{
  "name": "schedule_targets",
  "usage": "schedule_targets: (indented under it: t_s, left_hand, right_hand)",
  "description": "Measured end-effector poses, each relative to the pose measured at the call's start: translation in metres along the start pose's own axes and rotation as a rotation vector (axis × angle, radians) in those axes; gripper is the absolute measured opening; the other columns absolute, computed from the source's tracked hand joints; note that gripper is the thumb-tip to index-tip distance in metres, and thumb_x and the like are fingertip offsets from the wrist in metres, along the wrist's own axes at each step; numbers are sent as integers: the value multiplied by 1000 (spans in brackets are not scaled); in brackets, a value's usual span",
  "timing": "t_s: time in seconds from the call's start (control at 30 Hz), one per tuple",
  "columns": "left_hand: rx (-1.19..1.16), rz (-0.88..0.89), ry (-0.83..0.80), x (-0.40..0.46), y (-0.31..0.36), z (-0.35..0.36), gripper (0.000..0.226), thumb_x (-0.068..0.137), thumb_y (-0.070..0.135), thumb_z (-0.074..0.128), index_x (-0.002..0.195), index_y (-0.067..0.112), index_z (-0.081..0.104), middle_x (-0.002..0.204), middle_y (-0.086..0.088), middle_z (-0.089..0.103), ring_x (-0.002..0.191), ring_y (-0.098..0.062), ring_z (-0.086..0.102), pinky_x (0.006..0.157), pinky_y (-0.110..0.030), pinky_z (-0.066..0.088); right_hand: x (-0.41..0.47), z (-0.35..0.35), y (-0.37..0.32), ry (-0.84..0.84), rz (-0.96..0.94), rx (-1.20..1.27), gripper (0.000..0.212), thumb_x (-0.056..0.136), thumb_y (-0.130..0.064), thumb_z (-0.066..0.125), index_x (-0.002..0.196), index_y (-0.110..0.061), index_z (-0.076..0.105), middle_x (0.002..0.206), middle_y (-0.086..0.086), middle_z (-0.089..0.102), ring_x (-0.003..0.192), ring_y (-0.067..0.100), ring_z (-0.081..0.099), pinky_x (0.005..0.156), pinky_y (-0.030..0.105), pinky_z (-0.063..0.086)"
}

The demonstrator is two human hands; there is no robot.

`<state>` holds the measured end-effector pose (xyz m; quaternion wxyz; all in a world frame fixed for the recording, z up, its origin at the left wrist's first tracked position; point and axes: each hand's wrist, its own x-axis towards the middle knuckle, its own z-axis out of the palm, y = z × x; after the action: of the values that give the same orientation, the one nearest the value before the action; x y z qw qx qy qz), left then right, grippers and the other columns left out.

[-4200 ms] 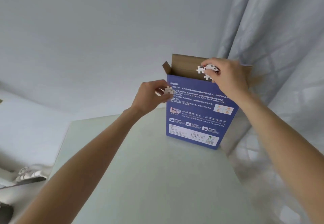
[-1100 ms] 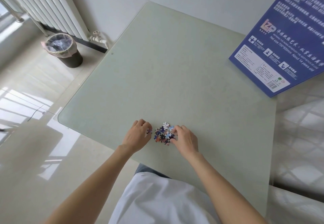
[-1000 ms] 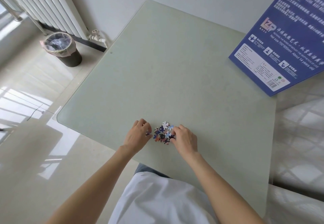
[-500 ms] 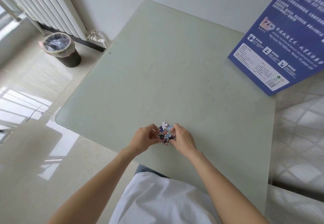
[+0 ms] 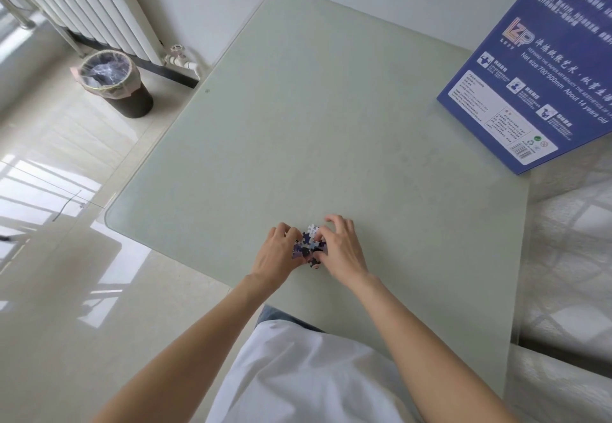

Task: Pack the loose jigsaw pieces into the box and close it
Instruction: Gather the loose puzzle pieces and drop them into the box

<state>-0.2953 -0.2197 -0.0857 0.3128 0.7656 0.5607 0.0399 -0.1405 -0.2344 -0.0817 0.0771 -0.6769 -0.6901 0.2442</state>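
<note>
A: Head view is showing me the table point(image 5: 331, 124) first, then the blue box point(image 5: 536, 71) standing at its far right corner, well apart from the small heap of puzzle pieces point(image 5: 308, 246) lying near the front edge.

B: What am I risking here?

A: I'm thinking pieces are slipping out during the long carry, since they're loose and many.

B: And the hands?

A: The left hand point(image 5: 276, 257) and right hand point(image 5: 341, 250) are cupping inward, fingers curled, squeezing the heap between them.
</note>
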Motion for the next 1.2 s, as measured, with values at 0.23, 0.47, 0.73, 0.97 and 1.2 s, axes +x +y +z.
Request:
schedule_targets:
  t_s: [0.23, 0.47, 0.73, 0.97, 1.2]
  left_hand:
    - [-23, -67, -19, 0, 5, 0, 48, 81, 37, 67, 115, 7, 48, 108, -12, 53, 95, -28, 53, 77, -28, 37]
    - [-77, -86, -33, -1, 4, 3, 39, 83, 34, 66, 112, 10, 53, 104, -9, 58, 95, -26, 54, 73, -22, 33]
    - [21, 80, 50, -9, -1, 2, 35, 82, 29, 67, 108, 7, 59, 111, -8, 53, 94, -24, 48, 81, -31, 44]
    - [29, 68, -23, -4, 3, -2, 35, 85, 27, 64, 109, 6, 51, 112, -7, 50, 99, -23, 47, 79, -22, 35]
    - [-26, 30, -91, -1, 6, -5, 32, 86, 25, 63, 108, 9, 47, 99, -5, 59, 86, -27, 55, 67, -26, 36]
  right_hand:
    - [22, -6, -2, -258, -164, -71, 56, 79, -7, 68, 129, -17, 46, 125, 2, 46, 111, 25, 40, 88, 41, 45]
    - [19, -2, 1, -287, -85, 4, 36, 81, -10, 66, 113, -9, 50, 114, 8, 47, 109, 25, 43, 87, 36, 42]
    - [5, -3, 1, -165, -79, 26, 20, 83, -9, 63, 102, -7, 55, 109, 7, 49, 103, 23, 42, 78, 27, 37]
    - [-4, 0, 10, -26, 20, 277, 18, 76, -1, 69, 83, -9, 54, 83, 0, 54, 75, 19, 48, 66, 25, 32]
    - [-11, -7, 25, -27, 314, 603, 23, 76, -8, 74, 93, -14, 59, 74, -6, 56, 67, 12, 52, 71, 26, 44]
